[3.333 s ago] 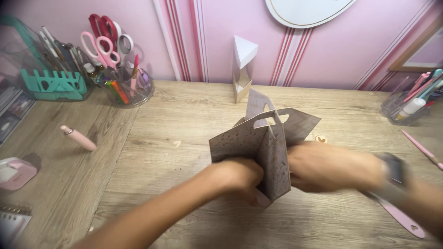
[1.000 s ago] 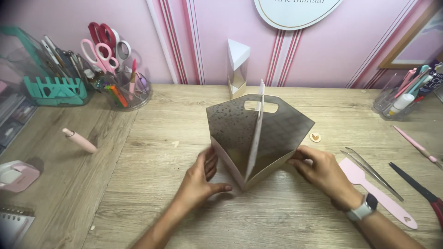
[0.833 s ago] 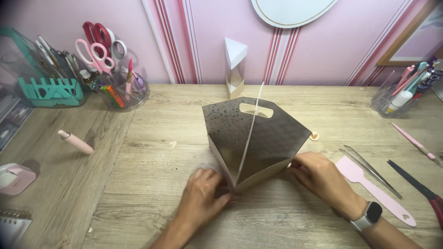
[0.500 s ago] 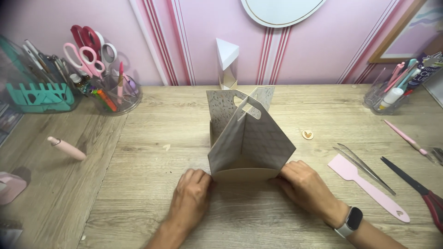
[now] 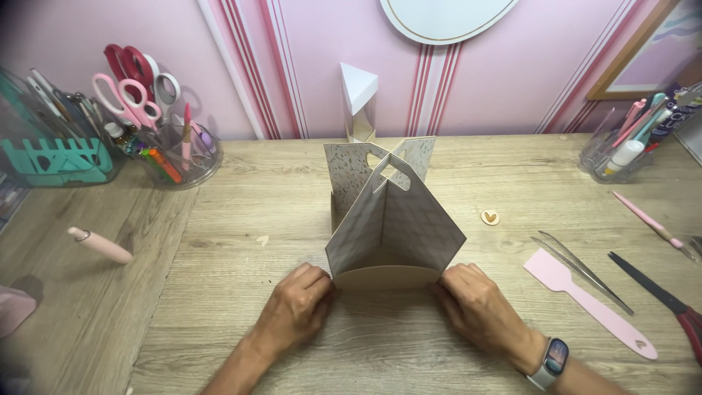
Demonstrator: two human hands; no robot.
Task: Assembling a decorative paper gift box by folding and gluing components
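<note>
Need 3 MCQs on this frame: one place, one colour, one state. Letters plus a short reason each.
1. Where is the pink spatula?
A. right of the paper box
B. inside the clear cup
C. under the left hand

2. What colour is the wall?
A. green
B. pink with stripes
C. black

3. How does the paper box stand?
A. flattened on the table
B. upright, with its handle flaps meeting on top
C. lifted off the table

Answers:
1 A: it lies on the table beyond the right hand.
2 B: pink with darker stripes behind the desk.
3 B: its base sits on the table between the left hand and the right hand.
</note>
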